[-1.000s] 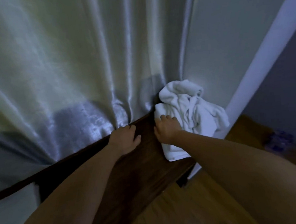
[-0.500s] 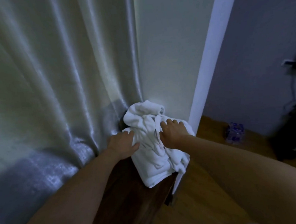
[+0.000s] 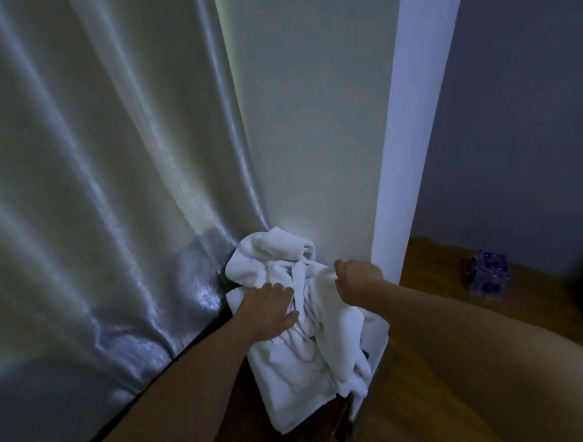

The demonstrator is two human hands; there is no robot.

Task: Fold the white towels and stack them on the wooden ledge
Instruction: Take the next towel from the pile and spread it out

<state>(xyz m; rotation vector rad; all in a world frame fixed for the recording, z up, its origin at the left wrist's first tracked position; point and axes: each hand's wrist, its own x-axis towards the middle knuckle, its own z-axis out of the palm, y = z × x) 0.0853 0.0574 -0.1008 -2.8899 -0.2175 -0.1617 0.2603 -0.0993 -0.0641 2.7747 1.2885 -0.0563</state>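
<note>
A crumpled heap of white towels (image 3: 292, 364) lies at the far right end of the dark wooden ledge (image 3: 259, 438), pushed into the corner between curtain and wall. Part of the heap hangs over the ledge's end. My left hand (image 3: 271, 311) lies flat on the left side of the heap, fingers spread, pressing down. My right hand (image 3: 357, 280) is closed in a fist around a fold of towel at the heap's upper right and holds that fold raised. Whether a folded towel lies under the heap I cannot tell.
A shiny pale curtain (image 3: 104, 198) hangs along the ledge's left side. A white wall (image 3: 311, 117) and white pillar (image 3: 410, 128) stand behind the towels. On the wooden floor (image 3: 429, 383) at the right sits a small blue patterned object (image 3: 488, 273).
My left hand moved from the ledge onto the towel heap. My right hand went from resting flat on the towels to gripping a fold and lifting it. The view swung right.
</note>
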